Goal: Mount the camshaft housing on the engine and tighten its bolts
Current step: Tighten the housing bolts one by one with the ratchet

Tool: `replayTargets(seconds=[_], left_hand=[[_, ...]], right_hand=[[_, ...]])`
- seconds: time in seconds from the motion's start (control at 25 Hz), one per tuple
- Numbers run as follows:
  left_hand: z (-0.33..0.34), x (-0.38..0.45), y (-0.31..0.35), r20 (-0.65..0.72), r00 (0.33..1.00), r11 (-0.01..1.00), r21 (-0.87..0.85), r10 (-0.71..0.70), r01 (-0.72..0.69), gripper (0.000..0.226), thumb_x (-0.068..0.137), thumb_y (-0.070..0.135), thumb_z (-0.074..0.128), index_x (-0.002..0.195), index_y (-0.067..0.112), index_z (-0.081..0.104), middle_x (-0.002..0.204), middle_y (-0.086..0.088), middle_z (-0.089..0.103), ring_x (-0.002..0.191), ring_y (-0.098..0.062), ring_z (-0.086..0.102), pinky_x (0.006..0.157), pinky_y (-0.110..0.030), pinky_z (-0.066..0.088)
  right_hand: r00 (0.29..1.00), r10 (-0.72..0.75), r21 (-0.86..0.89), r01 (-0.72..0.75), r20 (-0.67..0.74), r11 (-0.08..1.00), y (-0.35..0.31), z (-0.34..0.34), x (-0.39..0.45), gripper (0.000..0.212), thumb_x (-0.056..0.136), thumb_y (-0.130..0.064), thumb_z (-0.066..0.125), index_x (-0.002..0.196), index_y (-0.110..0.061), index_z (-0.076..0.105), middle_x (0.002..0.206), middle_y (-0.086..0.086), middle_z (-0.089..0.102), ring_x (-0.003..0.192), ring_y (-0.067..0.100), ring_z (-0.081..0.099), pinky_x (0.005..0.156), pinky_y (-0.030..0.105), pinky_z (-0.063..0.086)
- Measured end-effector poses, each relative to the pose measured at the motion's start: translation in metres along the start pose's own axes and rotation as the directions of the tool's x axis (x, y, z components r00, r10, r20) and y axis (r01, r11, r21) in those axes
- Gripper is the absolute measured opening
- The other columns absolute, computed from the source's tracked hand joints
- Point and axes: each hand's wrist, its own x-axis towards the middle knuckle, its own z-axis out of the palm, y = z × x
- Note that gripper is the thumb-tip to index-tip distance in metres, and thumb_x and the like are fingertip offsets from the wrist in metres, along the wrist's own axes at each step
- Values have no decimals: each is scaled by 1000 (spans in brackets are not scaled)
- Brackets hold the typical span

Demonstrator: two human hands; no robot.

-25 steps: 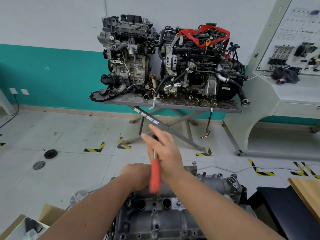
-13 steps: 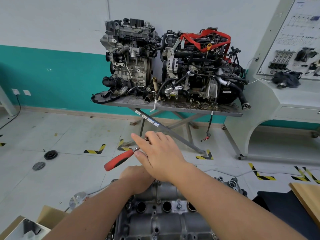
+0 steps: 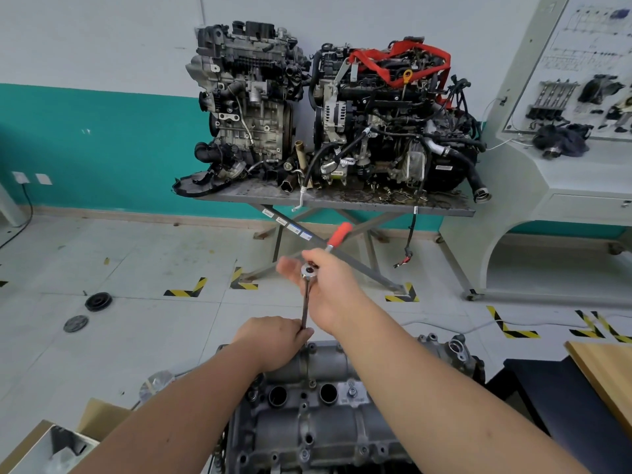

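Observation:
The grey camshaft housing (image 3: 307,425) lies on the engine at the bottom centre, with two round bores showing. A ratchet wrench (image 3: 338,234) with a red handle stands on a long dark extension bar (image 3: 304,309) over the housing's far edge. My right hand (image 3: 328,295) holds the ratchet near its head, and the red handle points away to the upper right. My left hand (image 3: 273,340) is closed around the lower end of the extension bar, hiding the socket and the bolt beneath it.
Two complete engines (image 3: 328,111) stand on a metal scissor table (image 3: 342,201) by the teal wall. A white training console (image 3: 561,165) is at the right, a wooden board (image 3: 608,374) at the lower right, a cardboard box (image 3: 58,443) at the lower left. Round parts (image 3: 98,301) lie on the floor.
The ratchet's red handle swung from pointing toward me, round to the left, then to the far upper right. My right hand turned with it; my left hand stayed at the bar's lower end.

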Motion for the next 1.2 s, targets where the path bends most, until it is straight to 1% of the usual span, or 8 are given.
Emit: replayTargets(seconds=[0.12,0.32,0.56,0.72,0.8,0.96,1.08,1.2], left_hand=[[2,1,-2,0,1000,1000,-7,-8,8,48,98,64,13,88,34,49,96,3,67,78,-19,52,70,-37,39],[2,-1,-1,12,999,999,-10,-36,36,44,99,64,16,76,36,41,93,3,65,77,-18,50,69,-36,38],[2,0,-2,21,1000,1000,-3,2,-2,44,98,66,15,85,37,45,101,3,66,89,-20,58,73,-37,36],[0,1,-4,-7,999,999,35,36,-36,47,99,63,16,83,34,49,102,4,67,84,-19,52,74,-37,37],[-2,0,-1,3,1000,999,36,22,-22,44,100,54,19,82,31,51,95,5,64,80,-18,51,73,-36,37],[1,-6,-4,-57,998,955,-295,-13,-5,27,101,30,42,109,19,65,111,-6,67,94,-24,64,86,-36,52],[-1,-8,0,-95,994,975,-208,55,-74,39,106,35,28,118,18,61,118,-6,66,101,-28,61,89,-39,45],[-8,-7,2,-50,998,998,-49,23,-26,34,104,38,23,111,25,53,115,-2,65,90,-27,57,75,-38,41]], right_hand=[[1000,14,60,-14,-9,998,9,-9,7,9,100,-17,49,105,-10,47,84,15,73,85,28,74,102,39,49],[986,-127,-420,159,104,894,22,-19,5,35,104,-44,39,103,-23,67,99,2,77,106,19,68,77,28,44],[966,28,-423,87,258,902,14,-27,5,40,105,-38,32,118,-24,68,106,-1,74,93,13,64,78,33,34],[958,-179,-356,251,223,900,22,-24,7,29,106,-31,41,117,-49,60,115,-9,70,97,9,64,84,27,43],[841,-472,-460,540,264,705,40,-26,5,28,104,-33,48,123,-52,58,126,-13,62,105,-1,62,91,19,48],[254,-677,-605,715,691,-349,44,-35,16,38,89,-3,53,121,-11,72,127,12,65,110,29,61,89,36,52],[404,-425,-580,441,810,-685,23,-23,15,45,83,-4,59,126,-11,65,102,7,67,93,33,61,80,40,48],[634,-262,-570,347,728,-745,13,-16,6,61,100,-50,31,152,-18,33,113,6,57,99,30,53,93,48,42]])
